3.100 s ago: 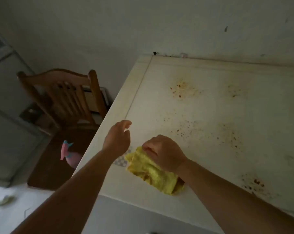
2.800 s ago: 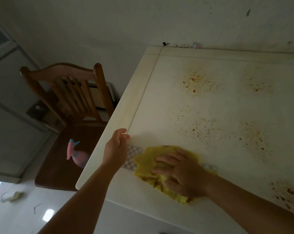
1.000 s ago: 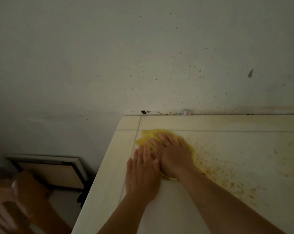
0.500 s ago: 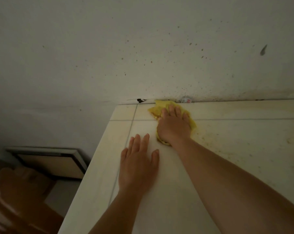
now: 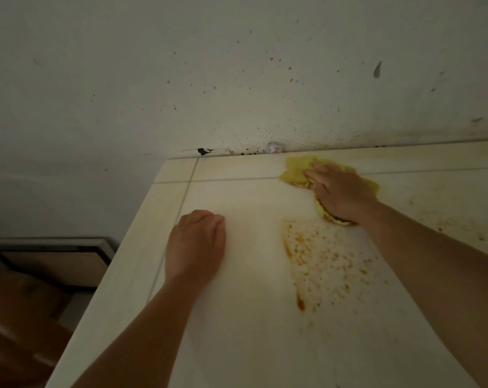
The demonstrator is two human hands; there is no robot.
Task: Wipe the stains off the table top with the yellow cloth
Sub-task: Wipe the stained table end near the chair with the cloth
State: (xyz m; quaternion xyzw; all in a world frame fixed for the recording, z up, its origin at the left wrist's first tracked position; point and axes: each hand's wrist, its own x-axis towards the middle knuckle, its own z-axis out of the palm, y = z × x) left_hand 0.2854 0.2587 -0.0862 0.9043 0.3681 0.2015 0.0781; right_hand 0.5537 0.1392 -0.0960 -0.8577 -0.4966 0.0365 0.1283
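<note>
The yellow cloth (image 5: 296,170) lies crumpled on the cream table top (image 5: 245,331) near the back edge by the wall. My right hand (image 5: 339,193) presses flat on it, fingers spread toward the left. My left hand (image 5: 196,245) rests on the table to the left of the cloth, fingers curled under, holding nothing. An orange smeared stain (image 5: 318,256) spreads between my two arms, just below the cloth. Fainter brown specks (image 5: 458,228) dot the table at the right.
A speckled white wall (image 5: 237,79) rises directly behind the table. A small crumpled scrap (image 5: 274,147) and dark bits (image 5: 203,151) sit at the wall joint. The table's left edge (image 5: 119,264) drops to a framed panel (image 5: 55,264) and a brown wooden chair (image 5: 16,337).
My right hand has slid the cloth to the right along the back edge. My left hand has curled its fingers under. An orange smear now shows between my arms.
</note>
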